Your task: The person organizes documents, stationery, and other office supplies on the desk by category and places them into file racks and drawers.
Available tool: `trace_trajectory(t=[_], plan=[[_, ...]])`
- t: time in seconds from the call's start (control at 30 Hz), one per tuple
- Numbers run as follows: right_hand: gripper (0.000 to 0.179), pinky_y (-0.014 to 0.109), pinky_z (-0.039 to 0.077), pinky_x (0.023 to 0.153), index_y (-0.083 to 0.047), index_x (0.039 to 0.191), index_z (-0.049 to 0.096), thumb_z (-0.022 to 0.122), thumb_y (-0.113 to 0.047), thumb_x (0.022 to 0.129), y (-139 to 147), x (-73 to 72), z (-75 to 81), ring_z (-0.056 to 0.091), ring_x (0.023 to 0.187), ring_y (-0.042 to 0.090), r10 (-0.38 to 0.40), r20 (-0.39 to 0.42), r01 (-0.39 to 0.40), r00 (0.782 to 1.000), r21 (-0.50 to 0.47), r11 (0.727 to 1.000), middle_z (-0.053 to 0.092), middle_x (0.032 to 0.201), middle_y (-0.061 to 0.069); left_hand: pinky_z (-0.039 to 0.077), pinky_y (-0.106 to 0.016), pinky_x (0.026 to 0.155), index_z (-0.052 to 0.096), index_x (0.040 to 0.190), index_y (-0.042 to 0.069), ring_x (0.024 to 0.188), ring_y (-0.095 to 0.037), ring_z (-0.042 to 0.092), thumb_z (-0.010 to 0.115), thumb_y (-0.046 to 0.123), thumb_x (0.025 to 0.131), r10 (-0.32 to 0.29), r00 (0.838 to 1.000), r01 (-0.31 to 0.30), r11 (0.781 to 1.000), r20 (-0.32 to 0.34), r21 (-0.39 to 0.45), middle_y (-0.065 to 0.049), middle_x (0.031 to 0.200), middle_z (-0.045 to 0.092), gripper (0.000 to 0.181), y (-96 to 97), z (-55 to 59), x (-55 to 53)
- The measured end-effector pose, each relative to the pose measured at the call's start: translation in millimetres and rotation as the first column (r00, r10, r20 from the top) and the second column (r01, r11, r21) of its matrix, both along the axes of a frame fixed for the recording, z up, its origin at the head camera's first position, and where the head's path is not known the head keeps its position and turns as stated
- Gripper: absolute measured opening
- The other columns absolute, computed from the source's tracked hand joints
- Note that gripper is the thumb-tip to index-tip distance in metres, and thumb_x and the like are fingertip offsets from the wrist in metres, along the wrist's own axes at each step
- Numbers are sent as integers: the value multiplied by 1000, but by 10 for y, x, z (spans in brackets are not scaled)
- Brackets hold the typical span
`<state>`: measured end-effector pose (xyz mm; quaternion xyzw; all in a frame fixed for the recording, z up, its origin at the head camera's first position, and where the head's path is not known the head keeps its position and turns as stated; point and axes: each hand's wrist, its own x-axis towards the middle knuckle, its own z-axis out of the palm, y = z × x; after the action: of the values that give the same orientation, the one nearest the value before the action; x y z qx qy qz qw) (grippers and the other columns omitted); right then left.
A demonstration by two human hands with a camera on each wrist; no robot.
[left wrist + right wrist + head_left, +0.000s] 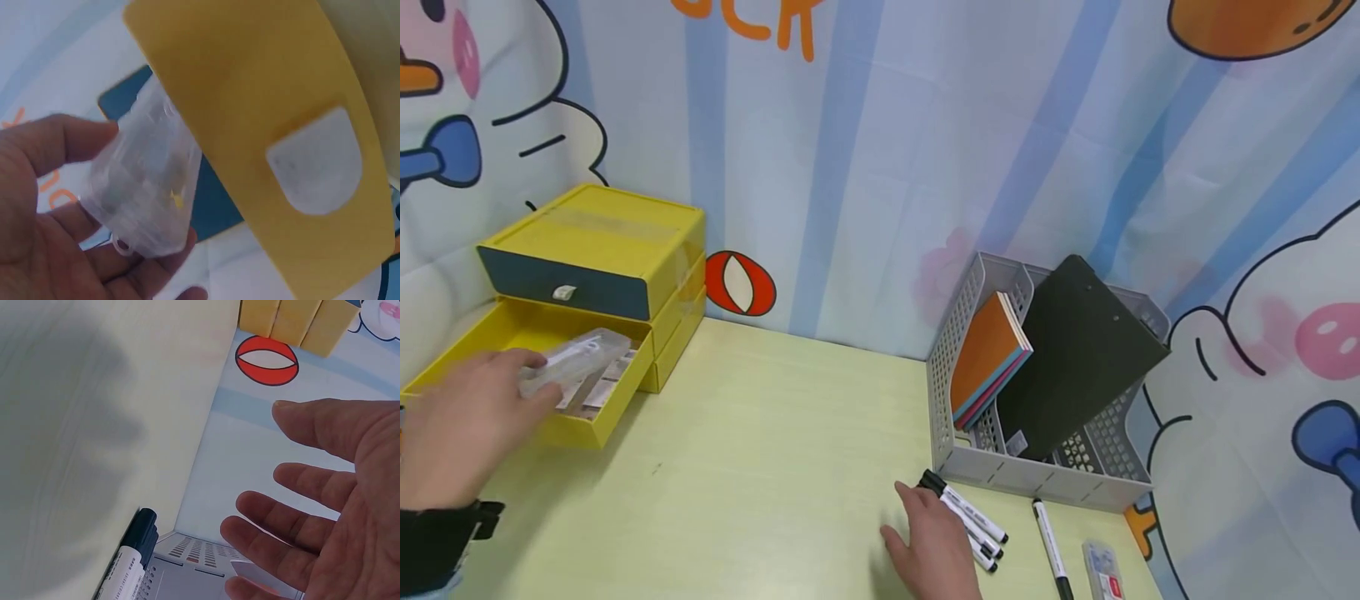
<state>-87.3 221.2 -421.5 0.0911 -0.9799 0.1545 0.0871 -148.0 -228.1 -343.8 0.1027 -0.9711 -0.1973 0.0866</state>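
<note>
My left hand (pixel 471 425) grips a clear plastic case (pixel 583 357) above a pulled-out yellow drawer (pixel 598 429). In the left wrist view, thumb and fingers are around the see-through case (pixel 147 181), beside a yellow panel (pixel 250 125) with a white tab (pixel 322 165). Other packaged items (pixel 602 387) lie in the drawer; their kind is unclear. On the right, my right hand (pixel 936 546) hovers by several black-capped white markers (pixel 977 517). Its fingers (pixel 275 550) are spread and hold nothing in the right wrist view.
The yellow drawer unit (pixel 602 229) stands at the back left, its top drawer closed. A grey file organizer (pixel 1045 483) holds notebooks (pixel 988 354) and a black clipboard (pixel 1075 358). One separate marker (pixel 1051 542) and a small clear box (pixel 1102 571) lie at the right.
</note>
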Motion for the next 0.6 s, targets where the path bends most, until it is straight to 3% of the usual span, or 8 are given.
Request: trace_trajectory(t=[0.1,0.2,0.33,0.5,0.6], plan=[[52,50,50,84,-4,128,63,78,-26,84,18,2,-7,64,98,35,2,-13,-2,1000,0,1000,64,113,13,44,-44,60,42,125,-20,85,-48,42,58,16,96,68,998,-68,998,6,14,-39,106,39,49,-129,7,-42],[51,50,50,84,-4,127,63,78,-26,83,40,11,-18,64,98,35,7,-43,-8,999,-1,1000,64,113,13,44,-45,60,41,126,-18,83,-48,42,58,16,97,118,993,-118,993,-21,3,-38,104,39,48,-195,-29,-117],[51,49,50,84,-4,126,64,78,-26,83,64,22,-39,64,97,35,11,-72,-11,997,0,1000,65,112,13,44,-55,72,38,137,-16,87,-50,40,58,15,98,171,985,-171,985,-10,-5,-39,109,38,53,-224,-116,-243],[51,50,50,83,-5,126,64,79,-26,82,85,26,-58,64,97,34,5,-67,-5,998,-1,1000,66,112,13,28,-68,86,41,136,-15,93,-51,35,59,11,96,168,986,-167,985,5,-44,-40,111,41,52,-254,-216,-351],[51,50,50,83,-4,126,64,79,-26,83,93,23,-57,64,97,35,-3,-48,3,999,-7,1000,65,112,13,27,-69,86,46,128,-19,90,-50,38,64,8,90,114,993,-112,992,28,-50,-39,107,47,50,-298,-238,-374]])
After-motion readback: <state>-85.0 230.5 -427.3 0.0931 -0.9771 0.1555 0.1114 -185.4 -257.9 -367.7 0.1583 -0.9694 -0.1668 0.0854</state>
